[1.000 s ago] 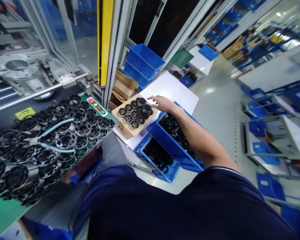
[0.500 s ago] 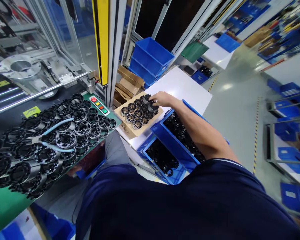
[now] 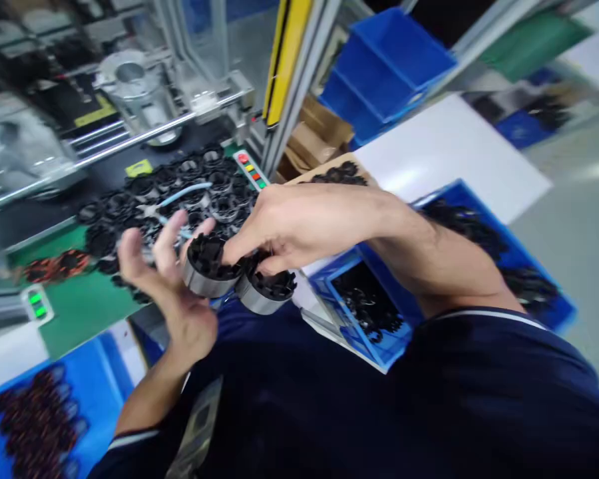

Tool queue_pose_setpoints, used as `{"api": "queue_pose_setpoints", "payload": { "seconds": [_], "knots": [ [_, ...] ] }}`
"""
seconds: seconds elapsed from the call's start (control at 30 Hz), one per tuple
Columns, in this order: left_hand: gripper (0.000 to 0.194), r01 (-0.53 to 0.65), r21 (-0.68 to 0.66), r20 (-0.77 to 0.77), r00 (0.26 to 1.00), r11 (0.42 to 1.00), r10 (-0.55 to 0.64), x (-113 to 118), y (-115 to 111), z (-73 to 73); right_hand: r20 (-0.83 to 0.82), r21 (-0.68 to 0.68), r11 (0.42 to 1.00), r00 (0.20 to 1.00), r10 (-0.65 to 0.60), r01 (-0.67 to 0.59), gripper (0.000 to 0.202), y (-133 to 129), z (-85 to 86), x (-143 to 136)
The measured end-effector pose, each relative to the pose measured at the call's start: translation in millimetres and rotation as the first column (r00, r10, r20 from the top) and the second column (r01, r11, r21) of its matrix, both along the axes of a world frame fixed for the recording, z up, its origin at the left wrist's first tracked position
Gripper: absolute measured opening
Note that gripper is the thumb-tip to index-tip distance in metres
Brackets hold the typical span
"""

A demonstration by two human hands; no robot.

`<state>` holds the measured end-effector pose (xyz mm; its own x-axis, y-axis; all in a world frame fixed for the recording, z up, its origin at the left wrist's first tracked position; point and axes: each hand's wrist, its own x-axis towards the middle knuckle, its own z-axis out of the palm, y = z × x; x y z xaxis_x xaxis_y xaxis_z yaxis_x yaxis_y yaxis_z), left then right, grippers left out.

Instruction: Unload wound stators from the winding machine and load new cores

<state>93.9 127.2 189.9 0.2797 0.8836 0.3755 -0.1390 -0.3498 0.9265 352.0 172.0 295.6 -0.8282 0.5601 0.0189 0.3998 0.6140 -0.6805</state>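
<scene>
Factory workstation, head view, motion blur. Green table (image 3: 74, 309) at left carries dense spread of black ring parts (image 3: 190, 193); blue bins (image 3: 364, 313) of black parts at right, cardboard tray (image 3: 339, 174) behind.

Right hand (image 3: 299, 223) holds two metal-cased ring parts (image 3: 239, 276) side by side, fingers closed over tops, axes roughly upright. Left hand (image 3: 167, 279) open, fingers spread, palm touching left part from left side, no closed grip yet. Parts held mid-air above lap, off table edge; open room below and toward table.

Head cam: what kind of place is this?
Most likely a factory assembly station: black ring parts crowd a green bench, blue bins hold more, and a machine with a push-button panel stands behind.
</scene>
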Motion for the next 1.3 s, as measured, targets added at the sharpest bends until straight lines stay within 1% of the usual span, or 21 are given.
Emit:
{"api": "queue_pose_setpoints", "payload": {
  "seconds": [0.07,0.1,0.13,0.2,0.23,0.27,0.33,0.37,0.4,0.47,0.5,0.6,0.73,0.83,0.93,1.03,1.07,1.17,1.2,1.23,1.3],
  "knots": [
    [0.053,-0.113,-0.028,0.117,0.986,0.993,0.116,3.7,-5.3,-8.0,-0.04,-0.015,1.0,0.999,0.027,-0.028,0.023,10.9,-7.1,-20.9],
    [0.046,-0.171,-0.077,0.158,0.971,0.982,0.181,2.5,-4.0,-11.1,-0.066,-0.035,0.999,0.997,0.028,-0.03,0.025,16.7,-8.4,-27.6],
    [0.039,-0.194,-0.159,0.188,0.957,0.968,0.223,-1.4,-1.3,-13.1,-0.094,-0.064,0.998,0.995,0.021,-0.028,0.03,22.8,-8.1,-32.4],
    [0.034,-0.194,-0.343,0.213,0.937,0.919,0.277,-16.0,5.1,-14.3,-0.129,-0.137,0.99,0.992,0.001,-0.019,0.039,35.4,-3.8,-38.4],
    [0.032,-0.173,-0.409,0.228,0.931,0.896,0.284,-24.8,7.3,-14.3,-0.131,-0.178,0.984,0.991,-0.005,-0.019,0.041,41.9,-0.8,-40.7],
    [0.029,-0.151,-0.44,0.248,0.927,0.885,0.282,-33.4,8.2,-14.5,-0.124,-0.218,0.976,0.992,-0.005,-0.022,0.041,48.6,1.9,-43.2],
    [0.031,-0.126,-0.395,0.269,0.931,0.91,0.246,-46.3,6.4,-15.3,-0.11,-0.298,0.953,0.994,0.019,-0.052,0.033,62.1,4.5,-50.1],
    [0.039,-0.127,-0.331,0.257,0.941,0.935,0.219,-49.9,4.1,-15.6,-0.11,-0.341,0.938,0.993,0.036,-0.071,0.029,68.9,3.9,-54.8],
    [0.052,-0.137,-0.258,0.223,0.955,0.956,0.197,-51.7,1.6,-15.5,-0.115,-0.384,0.919,0.992,0.044,-0.085,0.026,75.6,2.1,-60.1],
    [0.077,-0.189,-0.127,0.112,0.973,0.974,0.204,-51.4,-1.9,-13.8,-0.113,-0.482,0.872,0.993,0.04,-0.09,0.033,87.9,-3.5,-72.1],
    [0.081,-0.232,-0.068,0.063,0.97,0.97,0.236,-50.5,-2.1,-12.4,-0.099,-0.53,0.844,0.994,0.034,-0.082,0.038,93.2,-6.5,-78.0],
    [0.067,-0.339,0.045,-0.012,0.941,0.94,0.34,-49.0,3.6,-9.9,-0.045,-0.631,0.774,0.998,0.034,-0.055,0.045,104.6,-12.2,-92.3],
    [0.072,-0.396,0.183,0.046,0.918,0.9,0.394,-51.7,16.4,-13.3,-0.018,-0.705,0.709,1.0,0.011,-0.02,0.048,109.7,-11.3,-101.5],
    [0.067,-0.409,0.178,0.045,0.912,0.895,0.408,-52.1,22.0,-13.7,0.002,-0.741,0.671,1.0,-0.007,0.006,0.047,109.1,-8.4,-105.5],
    [0.06,-0.411,0.137,0.054,0.912,0.901,0.407,-50.8,26.1,-11.6,0.021,-0.767,0.64,0.999,-0.037,0.04,0.033,108.4,-5.8,-108.5],
    [0.059,-0.418,0.134,0.105,0.907,0.898,0.407,-49.9,31.7,-11.2,0.035,-0.803,0.589,0.994,-0.106,0.091,0.017,110.6,-5.3,-107.4],
    [0.059,-0.423,0.138,0.122,0.905,0.896,0.408,-49.7,33.9,-11.3,0.019,-0.825,0.559,0.992,-0.123,0.085,0.018,112.1,-5.9,-106.0],
    [0.058,-0.423,0.124,0.139,0.903,0.897,0.407,-49.2,40.6,-11.5,-0.062,-0.882,0.471,0.99,-0.125,0.004,0.034,117.3,-10.1,-100.5],
    [0.058,-0.421,0.117,0.132,0.904,0.9,0.406,-49.2,42.8,-11.6,-0.078,-0.886,0.464,0.99,-0.115,-0.016,0.041,118.7,-11.4,-99.2],
    [0.058,-0.424,0.114,0.124,0.903,0.898,0.411,-49.3,44.9,-11.9,-0.081,-0.88,0.475,0.991,-0.108,-0.02,0.046,119.8,-12.2,-98.6],
    [0.059,-0.427,0.096,0.088,0.904,0.899,0.419,-50.4,49.0,-13.0,-0.05,-0.844,0.537,0.992,-0.113,0.019,0.051,122.3,-11.2,-98.6]
  ]
}}
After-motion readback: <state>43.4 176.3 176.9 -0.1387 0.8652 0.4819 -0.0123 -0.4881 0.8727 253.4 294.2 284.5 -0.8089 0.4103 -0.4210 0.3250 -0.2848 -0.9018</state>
